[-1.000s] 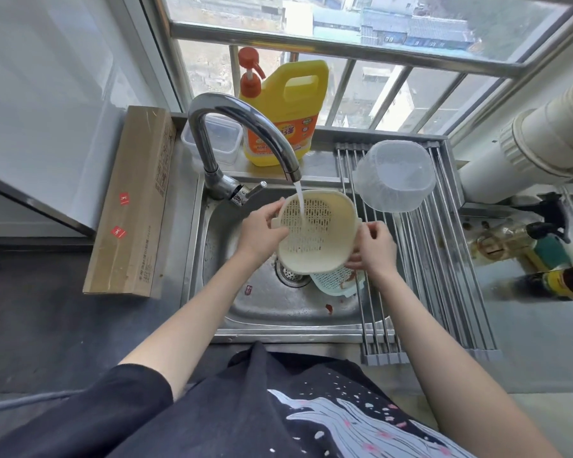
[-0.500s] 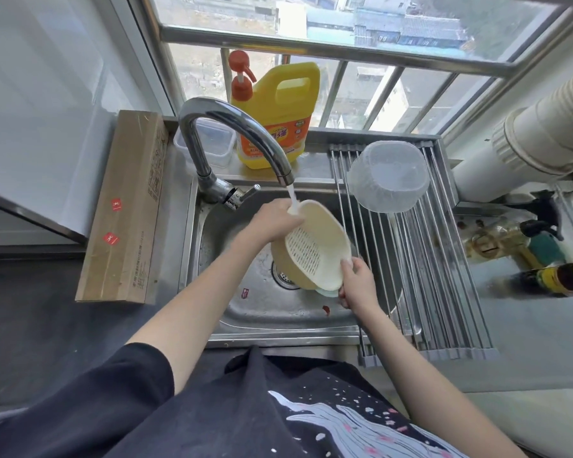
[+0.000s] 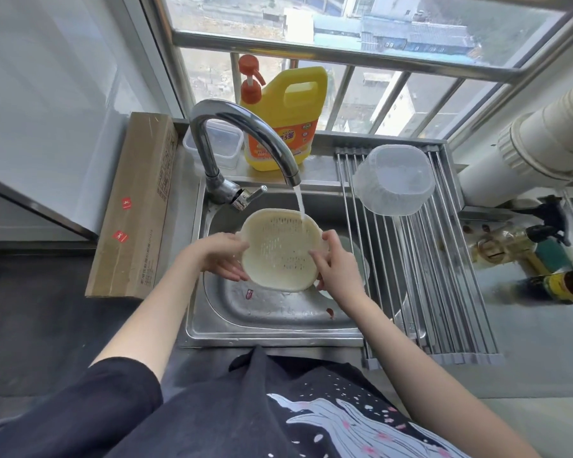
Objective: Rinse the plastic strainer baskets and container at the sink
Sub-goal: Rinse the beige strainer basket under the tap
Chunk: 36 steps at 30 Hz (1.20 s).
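Steel sink (image 3: 272, 322) receives a running stream from the faucet (image 3: 242, 137). Clear container (image 3: 394, 180) lies inverted on the drying rack (image 3: 444, 276), presumably to drain. Cream strainer basket (image 3: 278, 249) sits tilted under the stream so water passes its perforations. Left hand (image 3: 222, 256) and right hand (image 3: 334, 266) hold opposite rims, fingers (image 3: 318, 259) curled round them.
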Tool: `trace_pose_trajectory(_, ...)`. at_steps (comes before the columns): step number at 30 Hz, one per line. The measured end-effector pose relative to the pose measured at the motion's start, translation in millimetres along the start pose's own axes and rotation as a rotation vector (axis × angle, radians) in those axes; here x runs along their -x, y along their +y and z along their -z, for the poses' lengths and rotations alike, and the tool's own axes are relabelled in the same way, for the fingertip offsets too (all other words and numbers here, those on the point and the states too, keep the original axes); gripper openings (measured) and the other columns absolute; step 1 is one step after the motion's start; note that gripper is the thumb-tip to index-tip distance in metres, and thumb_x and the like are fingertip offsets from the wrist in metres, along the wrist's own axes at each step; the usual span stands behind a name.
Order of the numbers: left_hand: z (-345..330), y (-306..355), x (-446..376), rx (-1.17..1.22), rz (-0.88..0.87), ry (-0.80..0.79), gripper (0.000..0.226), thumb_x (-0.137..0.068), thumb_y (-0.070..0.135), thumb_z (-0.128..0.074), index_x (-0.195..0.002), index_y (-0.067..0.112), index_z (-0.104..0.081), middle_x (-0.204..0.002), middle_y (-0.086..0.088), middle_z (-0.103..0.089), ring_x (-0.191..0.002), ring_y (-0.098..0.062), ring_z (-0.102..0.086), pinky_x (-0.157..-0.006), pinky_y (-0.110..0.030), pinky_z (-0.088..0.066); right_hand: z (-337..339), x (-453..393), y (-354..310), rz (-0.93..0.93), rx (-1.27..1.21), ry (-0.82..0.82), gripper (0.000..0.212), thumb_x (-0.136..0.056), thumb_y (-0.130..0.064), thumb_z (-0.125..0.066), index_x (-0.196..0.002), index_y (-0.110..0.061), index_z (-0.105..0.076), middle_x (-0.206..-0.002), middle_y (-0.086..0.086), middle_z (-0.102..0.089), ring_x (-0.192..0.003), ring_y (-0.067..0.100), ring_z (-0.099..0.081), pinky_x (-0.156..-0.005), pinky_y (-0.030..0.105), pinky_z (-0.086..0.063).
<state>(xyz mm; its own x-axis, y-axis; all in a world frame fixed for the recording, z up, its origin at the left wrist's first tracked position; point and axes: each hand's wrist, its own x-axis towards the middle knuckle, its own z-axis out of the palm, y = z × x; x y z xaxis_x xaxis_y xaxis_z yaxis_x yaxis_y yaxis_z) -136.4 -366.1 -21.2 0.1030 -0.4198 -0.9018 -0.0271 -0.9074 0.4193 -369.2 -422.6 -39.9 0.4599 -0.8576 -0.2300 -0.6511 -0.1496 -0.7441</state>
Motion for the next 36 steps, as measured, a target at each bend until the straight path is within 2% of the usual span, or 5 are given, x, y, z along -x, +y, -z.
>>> trace_pose_trajectory(10, -11, -32, -15, 0.724, -0.174, -0.041, 0.064, -0.088, 0.062, -0.046, -0.112, 0.003, -0.054, -0.104, -0.015, -0.055, -0.095, -0.029, -0.061, -0.097, -0.036, -0.048, -4, 22, 11, 0.052, 0.242, -0.043, 0.077, -0.096, -0.015, -0.049, -0.150, -0.042, -0.001, -0.105, 0.009, -0.068, -0.079, 0.025, -0.065, -0.070, 0.039, -0.052)
trace_pose_trajectory(19, -18, -47, -2, 0.526, -0.516, -0.155, 0.085, -0.063, 0.003, -0.083, -0.136, 0.018, -0.041, -0.131, 0.000, -0.051, -0.115, -0.016, -0.056, -0.087, -0.030, -0.052, 12, 41, 4, -0.519, -1.304, -0.075, 0.015, -0.094, -0.018, -0.035, -0.096, -0.012, -0.048, -0.128, 0.009, -0.054, -0.101, 0.033, -0.058, -0.079, 0.051, -0.052)
trace_pose_trajectory(22, -20, -48, 10, 0.335, -0.579, -0.292, 0.086, -0.068, -0.025, -0.064, -0.138, 0.019, -0.042, -0.137, 0.003, -0.047, -0.117, -0.024, -0.058, -0.092, -0.036, -0.053, 14, 35, 6, -0.574, -1.016, -0.116, 0.060, -0.081, -0.056, -0.059, -0.121, -0.015, -0.041, -0.134, 0.009, -0.049, -0.111, 0.031, -0.055, -0.076, 0.053, -0.055)
trace_pose_trajectory(27, -23, -43, 15, 0.439, -0.592, -0.228, 0.056, -0.078, -0.028, -0.045, -0.116, 0.011, -0.060, -0.135, -0.001, -0.056, -0.118, -0.016, -0.058, -0.094, -0.027, -0.051, 19, 29, 5, -0.640, -0.949, -0.210, 0.122, -0.070, -0.011, -0.080, -0.150, -0.035, 0.008, -0.145, 0.015, -0.036, -0.109, 0.032, -0.057, -0.083, 0.055, -0.054)
trace_pose_trajectory(36, -24, -35, 24, 0.800, -0.615, -0.102, 0.037, -0.094, -0.001, -0.043, -0.125, 0.017, -0.050, -0.107, -0.002, -0.063, -0.095, -0.014, -0.061, -0.086, -0.028, -0.048, 28, 46, -17, -0.028, -0.111, 0.019, 0.099, -0.057, -0.028, -0.091, -0.131, -0.022, -0.025, -0.119, 0.000, -0.046, -0.102, 0.018, -0.051, -0.084, 0.031, -0.046)
